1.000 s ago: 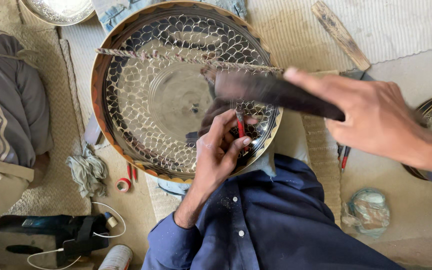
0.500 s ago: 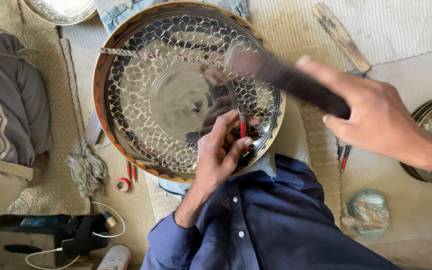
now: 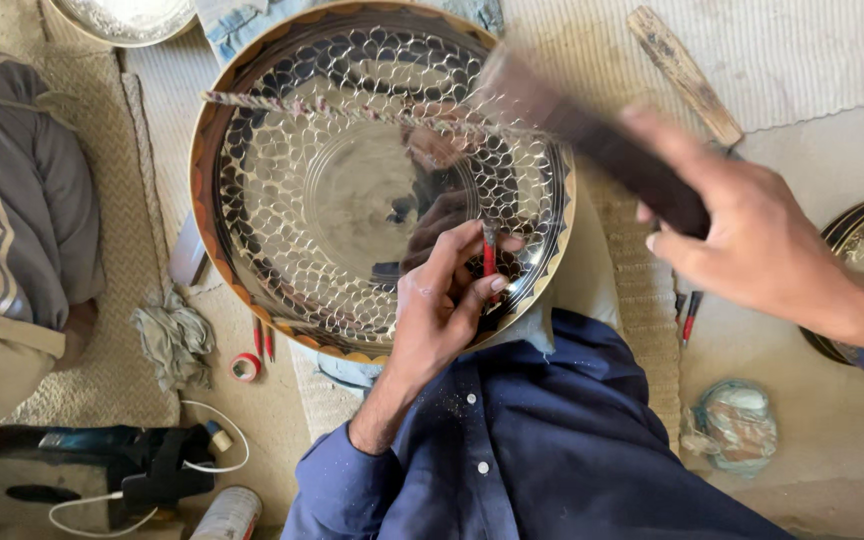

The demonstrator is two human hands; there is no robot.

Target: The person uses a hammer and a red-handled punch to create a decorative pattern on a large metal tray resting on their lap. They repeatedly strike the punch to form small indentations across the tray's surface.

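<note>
A large round metal tray (image 3: 252, 130) with a scale-like engraved pattern and a copper-coloured rim rests against my lap. My left hand (image 3: 442, 305) pinches a thin red-handled chisel (image 3: 489, 255) upright against the tray's lower right part. My right hand (image 3: 752, 240) grips a dark wooden mallet (image 3: 592, 135), raised and blurred above the tray's right side. A twisted cord (image 3: 352, 108) stretches across the tray's upper half.
A wooden stick (image 3: 684, 72) lies on the mat at the upper right. Another tray's edge (image 3: 852, 225) shows at far right, and one more tray (image 3: 122, 20) at the top left. A rag (image 3: 174, 335), red tape roll (image 3: 245, 367), cables and a wrapped bundle (image 3: 737, 425) lie around. A person in striped cloth (image 3: 12, 200) sits left.
My right hand has swung the mallet upward and away from the chisel, from nearly level to a raised slant. My left hand and the chisel stay in place.
</note>
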